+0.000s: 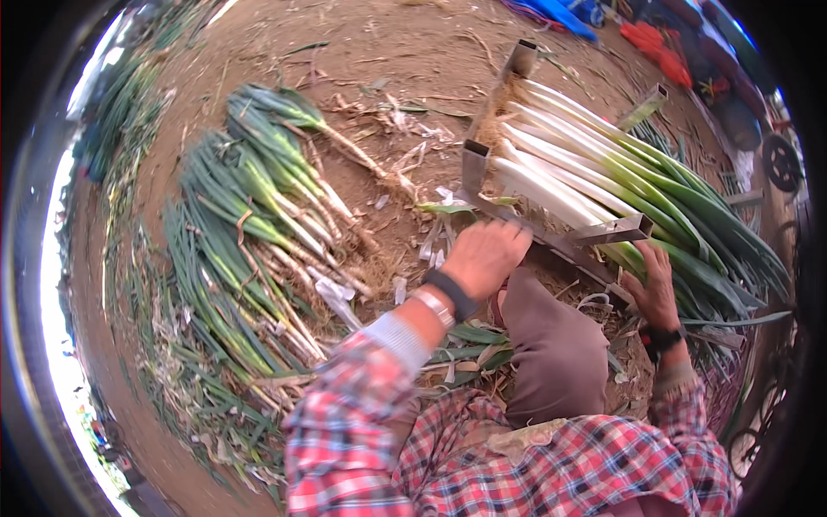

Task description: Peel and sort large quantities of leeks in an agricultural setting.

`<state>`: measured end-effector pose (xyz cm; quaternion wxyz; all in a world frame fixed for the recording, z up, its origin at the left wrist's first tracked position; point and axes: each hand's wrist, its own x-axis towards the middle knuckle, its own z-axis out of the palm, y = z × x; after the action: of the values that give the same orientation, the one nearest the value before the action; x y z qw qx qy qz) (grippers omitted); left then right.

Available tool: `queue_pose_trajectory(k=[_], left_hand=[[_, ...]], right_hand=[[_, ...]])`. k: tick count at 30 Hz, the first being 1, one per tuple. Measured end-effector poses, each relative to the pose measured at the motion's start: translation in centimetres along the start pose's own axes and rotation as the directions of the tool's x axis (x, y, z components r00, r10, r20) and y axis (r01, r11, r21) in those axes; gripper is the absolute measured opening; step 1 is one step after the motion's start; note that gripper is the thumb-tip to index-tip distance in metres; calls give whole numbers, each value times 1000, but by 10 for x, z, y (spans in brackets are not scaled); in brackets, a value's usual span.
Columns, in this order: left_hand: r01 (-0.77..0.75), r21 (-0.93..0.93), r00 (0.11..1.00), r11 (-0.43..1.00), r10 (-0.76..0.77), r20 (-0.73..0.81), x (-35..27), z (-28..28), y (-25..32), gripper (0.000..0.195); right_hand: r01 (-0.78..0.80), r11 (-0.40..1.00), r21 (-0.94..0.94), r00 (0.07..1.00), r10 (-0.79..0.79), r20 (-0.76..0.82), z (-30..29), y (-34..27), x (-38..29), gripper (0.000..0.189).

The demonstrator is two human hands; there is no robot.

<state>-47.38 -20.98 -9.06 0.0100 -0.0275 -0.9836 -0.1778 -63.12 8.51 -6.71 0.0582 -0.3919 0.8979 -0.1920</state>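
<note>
White-shanked leeks (568,165) lie bundled in a metal frame (575,255) with upright posts, their roots at the left end and green leaves trailing right. My left hand (489,251), blurred, is over the near left part of the frame, fingers curled downward. Whether it grips anything is hidden. My right hand (652,284) is beside the near post (614,229), fingers apart against the green leaves, holding nothing that I can see. To the left, a heap of untrimmed leeks (258,213) with dry brown stems and roots lies on the ground.
Leaf scraps (213,400) litter the soil (271,39) at left. A single leek (355,148) lies beyond the heap. Red cloth or plastic (656,52) and a blue sheet (568,16) are at the far right. My knee (555,342) is just below the frame. A wheel (780,161) stands at the right rim.
</note>
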Motion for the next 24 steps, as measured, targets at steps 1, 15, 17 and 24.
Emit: queue_pose_trajectory(k=[1, 15, 17, 24], left_hand=[[18, -79, 994, 997, -9, 113, -32, -25, 1, 18], [687, -456, 622, 566, -782, -32, -376, -18, -105, 22], [714, -486, 595, 505, -802, 41, -395, 26, -109, 23], [767, -625, 417, 146, -854, 312, -418, 89, -163, 30]], right_hand=[[-95, 974, 207, 985, 62, 159, -21, -6, -15, 33], [404, 813, 419, 626, -580, 521, 120, -297, 208, 32], [320, 858, 401, 708, -498, 500, 209, -299, 242, 32], [236, 894, 381, 725, -423, 543, 393, -356, 225, 26]])
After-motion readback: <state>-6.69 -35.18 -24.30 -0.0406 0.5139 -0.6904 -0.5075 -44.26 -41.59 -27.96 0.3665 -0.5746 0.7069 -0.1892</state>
